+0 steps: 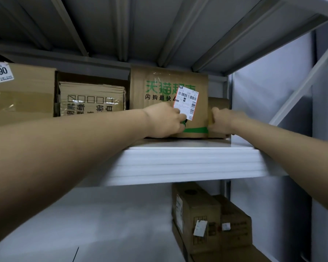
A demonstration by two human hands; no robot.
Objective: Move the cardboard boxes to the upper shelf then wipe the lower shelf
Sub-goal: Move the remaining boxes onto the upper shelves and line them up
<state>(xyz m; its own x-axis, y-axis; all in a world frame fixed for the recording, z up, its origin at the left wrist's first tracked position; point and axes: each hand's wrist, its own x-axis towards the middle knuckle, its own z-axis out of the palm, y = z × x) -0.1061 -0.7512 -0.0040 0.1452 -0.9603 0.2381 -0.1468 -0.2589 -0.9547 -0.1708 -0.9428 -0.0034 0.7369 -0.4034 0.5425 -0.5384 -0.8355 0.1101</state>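
Head view: the green-printed cardboard box (169,87) stands on the upper shelf (193,163) and serves as landmark. Its face carries green characters 天猫超, black 闪购最快 beneath, and a white barcode label (187,104) reading 173, J28, 22; a green stripe (195,130) runs along the lower face. Upper shelf count: three cartons plainly seen. Left of the landmark, a smaller box (92,99) with a row of printed check squares, one ticked, and characters lying sideways. Further left, a large carton (21,91) with a white sticker, 3090 (0,71). Right of the landmark, a brown cardboard edge (219,104), partly hidden. Left hand (165,121) on the landmark's front face, fingers curled at the label and stripe; grip appears to pinch there. Right hand (223,120) curled round the landmark's right front corner, gripping. Below the landmark, on the lower shelf (102,224), two boxes: a taller one (195,210) and a shorter one (235,225), each with white tags, text unreadable. Both forearms cross the upper shelf's front edge, hiding part of the cartons.
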